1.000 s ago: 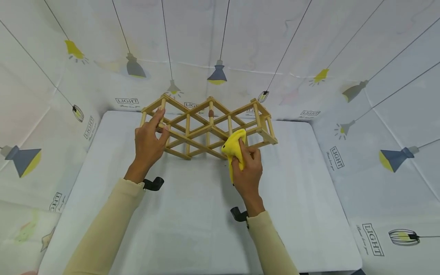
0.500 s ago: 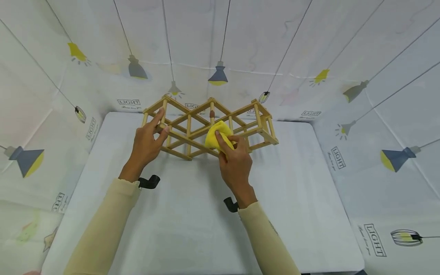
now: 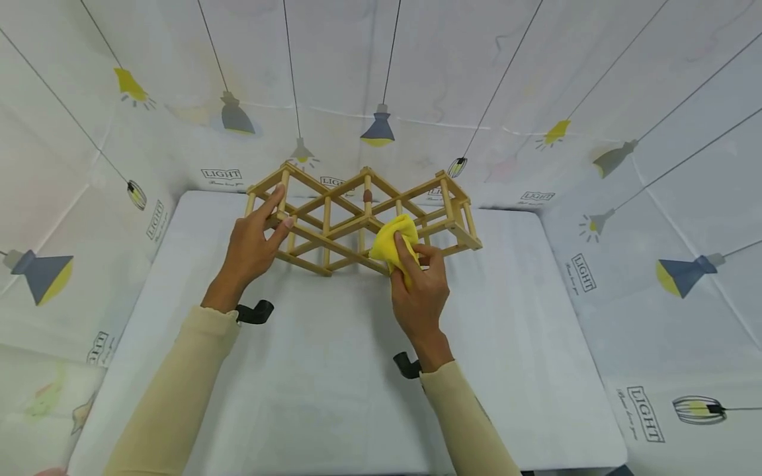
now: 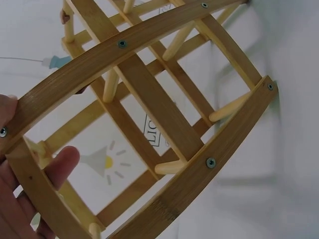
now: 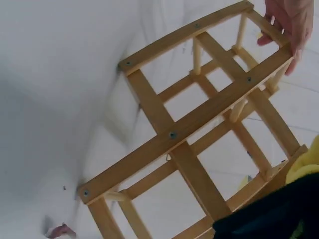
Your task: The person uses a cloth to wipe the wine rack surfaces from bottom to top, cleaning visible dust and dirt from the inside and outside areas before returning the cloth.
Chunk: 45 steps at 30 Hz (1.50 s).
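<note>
A light wooden lattice rack (image 3: 346, 227), apparently a folding wine rack, stands zigzag at the back of the table. My left hand (image 3: 245, 250) grips its left end, thumb in front and fingers around the upper corner. In the left wrist view the thumb (image 4: 64, 163) shows against a slat, with metal screws along the crossing slats (image 4: 159, 107). My right hand (image 3: 420, 294) pinches a bunched yellow cloth (image 3: 389, 246) against the front slats right of the middle. Only an edge of the yellow cloth (image 5: 305, 164) appears in the right wrist view.
The white table (image 3: 333, 383) has rounded corners. Behind and beside it hang white sheets (image 3: 476, 73) printed with lamps. Each wrist carries a black mount, the left one (image 3: 256, 312) and the right one (image 3: 407, 365).
The yellow cloth went left and upward across the front slats, then came partway back right and slightly down. My left hand keeps its grip on the rack, which stays in place.
</note>
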Available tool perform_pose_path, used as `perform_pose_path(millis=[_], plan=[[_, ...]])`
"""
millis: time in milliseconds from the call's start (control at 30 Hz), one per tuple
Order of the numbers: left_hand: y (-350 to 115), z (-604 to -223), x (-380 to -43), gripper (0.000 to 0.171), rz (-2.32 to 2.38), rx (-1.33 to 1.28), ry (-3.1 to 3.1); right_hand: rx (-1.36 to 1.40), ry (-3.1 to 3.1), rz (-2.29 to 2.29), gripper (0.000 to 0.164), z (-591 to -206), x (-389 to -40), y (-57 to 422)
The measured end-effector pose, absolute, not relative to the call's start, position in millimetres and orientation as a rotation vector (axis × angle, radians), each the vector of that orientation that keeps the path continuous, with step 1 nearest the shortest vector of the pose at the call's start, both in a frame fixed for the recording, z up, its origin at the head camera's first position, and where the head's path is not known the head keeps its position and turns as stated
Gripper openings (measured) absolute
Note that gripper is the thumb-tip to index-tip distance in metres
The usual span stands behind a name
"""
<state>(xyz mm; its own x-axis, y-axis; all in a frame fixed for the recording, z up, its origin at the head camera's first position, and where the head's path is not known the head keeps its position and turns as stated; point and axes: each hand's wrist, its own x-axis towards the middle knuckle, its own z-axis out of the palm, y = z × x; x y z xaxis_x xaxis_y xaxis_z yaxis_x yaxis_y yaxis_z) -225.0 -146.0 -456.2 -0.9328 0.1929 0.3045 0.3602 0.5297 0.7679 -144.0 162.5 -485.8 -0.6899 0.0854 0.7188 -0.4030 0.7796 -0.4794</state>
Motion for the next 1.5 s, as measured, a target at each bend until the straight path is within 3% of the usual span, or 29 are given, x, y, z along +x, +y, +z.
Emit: perform_pose_path(millis=[167,467,800,1133,1500], plan=[[-143,-458,-224,0.064,-1.374,-0.489,-2.576,0.181,-2.315,0.782,0.06,-486,-147,155],[-146,-454,-223,0.064,-1.335,-0.494,-2.586,0.016,-2.471,0.835,0.062,-530,-123,175],[-149,-457,-220,0.064,-1.38,-0.452,-2.578,0.281,-2.254,0.848,0.054,-475,-151,131],[-147,-453,-220,0.064,-1.37,-0.449,-2.561,-0.102,-2.528,0.771,0.061,-498,-146,179],[-143,-457,-222,0.064,-1.369,-0.464,-2.544,0.111,-2.391,0.86,0.064,-483,-149,161]])
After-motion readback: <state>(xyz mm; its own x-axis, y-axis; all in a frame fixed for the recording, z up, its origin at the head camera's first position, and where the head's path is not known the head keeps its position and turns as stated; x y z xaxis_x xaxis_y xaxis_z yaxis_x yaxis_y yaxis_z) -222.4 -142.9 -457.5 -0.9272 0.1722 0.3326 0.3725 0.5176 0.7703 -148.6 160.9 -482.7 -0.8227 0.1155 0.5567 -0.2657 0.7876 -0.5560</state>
